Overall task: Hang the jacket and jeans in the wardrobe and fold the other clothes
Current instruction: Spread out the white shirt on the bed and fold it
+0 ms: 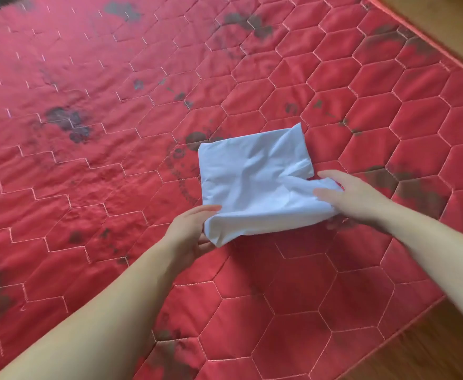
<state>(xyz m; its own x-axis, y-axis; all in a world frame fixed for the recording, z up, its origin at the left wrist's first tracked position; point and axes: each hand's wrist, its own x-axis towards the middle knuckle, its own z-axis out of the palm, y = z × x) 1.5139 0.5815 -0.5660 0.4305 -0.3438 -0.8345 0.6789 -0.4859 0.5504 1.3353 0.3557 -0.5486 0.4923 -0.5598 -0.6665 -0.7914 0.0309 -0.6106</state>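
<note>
Head view: I look down at both my forearms reaching forward over a red quilted mattress (93,165).
Task item: folded white garment (255,176), a compact, creased, roughly rectangular bundle; I cannot tell what kind of clothing it is.
Garment position: between my two hands, far portion lying flat on the mattress beyond my fingertips, near edge raised slightly off the surface.
Left hand (189,231): grips the near-left corner of the garment; thumb lies on top of the cloth, fingers are curled underneath and mostly hidden by the fabric.
Right hand (353,196): holds the near-right edge of the garment; thumb and one finger extend over the top layer, the remaining fingers are under the cloth and out of sight.
Hand spacing: the hands sit at opposite ends of the near edge, apart by the width of the bundle.
Garment detail: a narrower flap projects at the far-right corner, just ahead of my right thumb.
Support surface: hexagonal stitching, with dark worn blotches scattered to the left of my left hand, ahead of both hands and just to the right of my right hand.
Surroundings: wooden floor (422,349) shows to the right of my right forearm, past the mattress edge.
</note>
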